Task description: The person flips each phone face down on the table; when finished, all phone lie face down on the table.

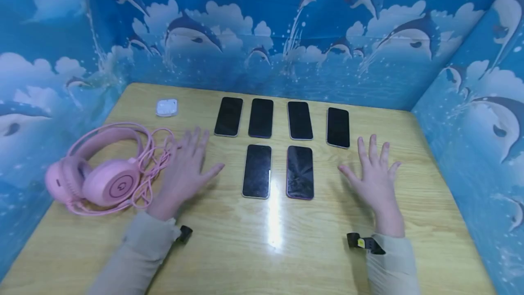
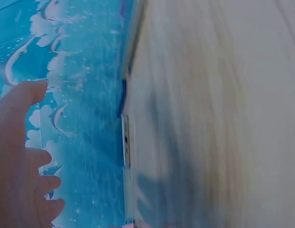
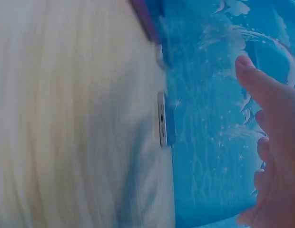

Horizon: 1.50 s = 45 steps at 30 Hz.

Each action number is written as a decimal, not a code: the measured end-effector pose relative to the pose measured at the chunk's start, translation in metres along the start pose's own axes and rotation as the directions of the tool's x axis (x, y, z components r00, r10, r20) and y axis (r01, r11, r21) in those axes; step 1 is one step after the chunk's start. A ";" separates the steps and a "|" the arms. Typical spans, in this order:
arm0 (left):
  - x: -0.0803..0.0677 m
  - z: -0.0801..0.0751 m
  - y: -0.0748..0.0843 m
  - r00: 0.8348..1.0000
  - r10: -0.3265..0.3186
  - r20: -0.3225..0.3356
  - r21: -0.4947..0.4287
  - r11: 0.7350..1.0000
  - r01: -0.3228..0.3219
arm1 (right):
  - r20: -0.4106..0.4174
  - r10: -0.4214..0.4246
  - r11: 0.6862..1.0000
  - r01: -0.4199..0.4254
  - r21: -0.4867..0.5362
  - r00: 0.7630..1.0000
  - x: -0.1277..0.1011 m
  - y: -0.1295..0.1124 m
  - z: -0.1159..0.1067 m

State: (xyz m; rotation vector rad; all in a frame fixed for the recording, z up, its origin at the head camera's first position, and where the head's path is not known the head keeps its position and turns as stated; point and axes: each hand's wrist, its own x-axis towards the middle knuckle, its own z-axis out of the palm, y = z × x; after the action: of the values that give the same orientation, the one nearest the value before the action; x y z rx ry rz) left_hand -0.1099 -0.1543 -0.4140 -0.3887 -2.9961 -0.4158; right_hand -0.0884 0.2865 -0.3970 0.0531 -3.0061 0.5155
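My left hand (image 1: 183,172) is spread with straight fingers and holds nothing, just right of the pink headphones (image 1: 110,181) and overlapping their coiled cable (image 1: 149,163) in the head view. On the other side my right hand (image 1: 374,179) is spread too, also holding nothing. Between the hands lie two dark-screened smartphones, a left one (image 1: 257,171) and a right one (image 1: 300,172) with a reddish edge. Behind them stretches a row of several more, from the leftmost phone (image 1: 229,116) to the rightmost phone (image 1: 338,127). In both wrist views the hands are raised over the wood.
A small white case (image 1: 166,107) sits at the back left of the wooden table (image 1: 229,249). Dolphin-printed blue curtain (image 1: 262,35) closes off the back and both sides. Each wrist wears a black strap, the right strap (image 1: 374,244) with a yellow mark.
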 end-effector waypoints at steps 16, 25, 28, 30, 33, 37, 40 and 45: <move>-0.005 0.046 0.057 1.000 -0.019 0.016 -0.915 0.403 0.022 | 0.075 -0.065 0.688 -0.010 0.726 0.995 0.034 -0.069 0.043; -0.004 0.071 0.061 0.992 0.068 0.109 -0.838 0.543 0.055 | 0.156 -0.180 0.768 0.039 0.639 0.971 0.055 -0.106 0.069; -0.004 0.070 0.062 0.984 0.116 0.139 -0.764 0.645 0.032 | 0.183 -0.222 0.816 0.079 0.573 0.958 0.061 -0.110 0.073; -0.003 0.070 0.061 0.980 0.138 0.145 -0.742 0.670 0.016 | 0.195 -0.260 0.831 0.116 0.544 0.946 0.065 -0.113 0.076; -0.002 0.071 0.062 0.976 0.164 0.144 -0.714 0.700 -0.013 | 0.192 -0.321 0.862 0.202 0.465 0.927 0.067 -0.117 0.079; -0.002 0.071 0.062 0.967 0.192 0.167 -0.686 0.727 -0.025 | 0.206 -0.387 0.879 0.292 0.376 0.899 0.069 -0.119 0.085; -0.002 0.070 0.062 0.964 0.198 0.176 -0.677 0.736 -0.028 | 0.222 -0.390 0.887 0.300 0.351 0.894 0.071 -0.120 0.088; 0.000 0.070 0.062 0.963 0.207 0.175 -0.648 0.761 -0.045 | 0.278 -0.362 0.902 0.259 0.345 0.889 0.076 -0.118 0.088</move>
State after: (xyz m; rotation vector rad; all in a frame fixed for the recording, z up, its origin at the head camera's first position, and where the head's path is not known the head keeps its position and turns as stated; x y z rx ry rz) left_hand -0.0972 -0.0771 -0.4655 -0.7320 -2.9182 -1.4914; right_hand -0.1652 0.1448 -0.4334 0.7109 -3.1042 1.0091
